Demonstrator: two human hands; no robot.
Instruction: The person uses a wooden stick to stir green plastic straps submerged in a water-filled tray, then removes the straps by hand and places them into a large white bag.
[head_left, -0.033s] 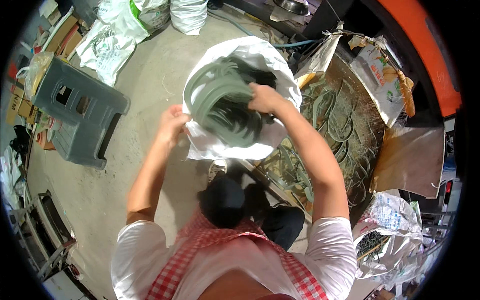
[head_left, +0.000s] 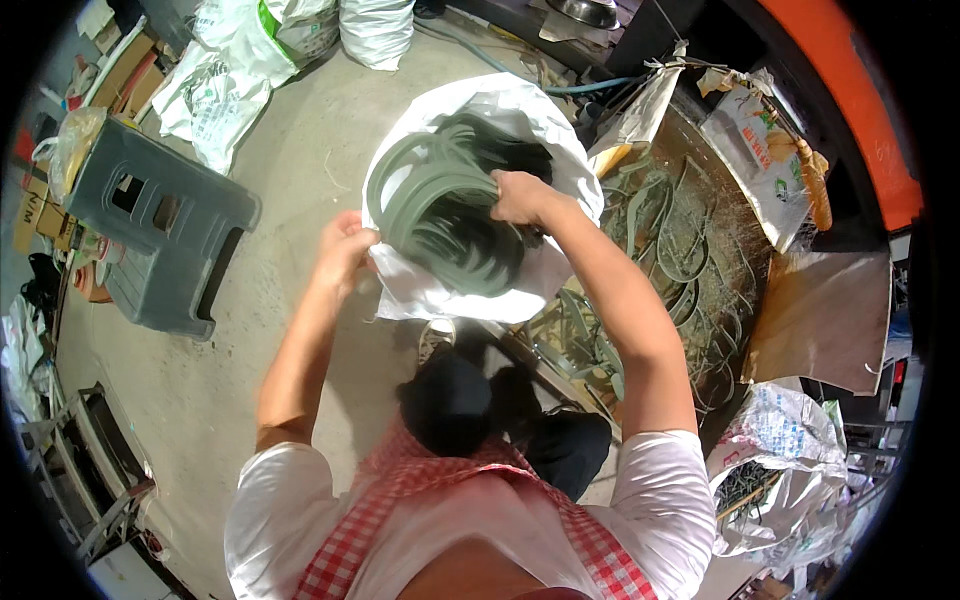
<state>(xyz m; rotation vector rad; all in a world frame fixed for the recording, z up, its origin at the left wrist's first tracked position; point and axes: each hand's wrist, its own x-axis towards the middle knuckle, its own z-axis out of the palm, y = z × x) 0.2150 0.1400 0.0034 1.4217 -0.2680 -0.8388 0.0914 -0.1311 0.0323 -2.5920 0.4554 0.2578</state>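
Note:
In front of me stands a white woven sack (head_left: 400, 292), its mouth wide and its rim folded outward. Inside lie many curved grey-green rubber-like strips (head_left: 420, 205), looped in a loose coil. My left hand (head_left: 346, 245) grips the sack's rim on the left, fingers closed on the white cloth. Over the right side of the opening, my right hand (head_left: 525, 198) is closed on some of the strips, its fingertips pressed to the coil. The lower part of the sack's contents is hidden.
A grey plastic step stool (head_left: 160, 220) stands at the left. To the right, a brown tray (head_left: 735, 215) holds scattered green strips and shavings, with a cardboard sheet (head_left: 820, 320) beside it. Another white sack (head_left: 780, 430) sits lower right; more white sacks (head_left: 375, 35) stand at the back.
My right hand has shifted slightly left over the strips, still holding them. My left hand stays on the sack's rim.

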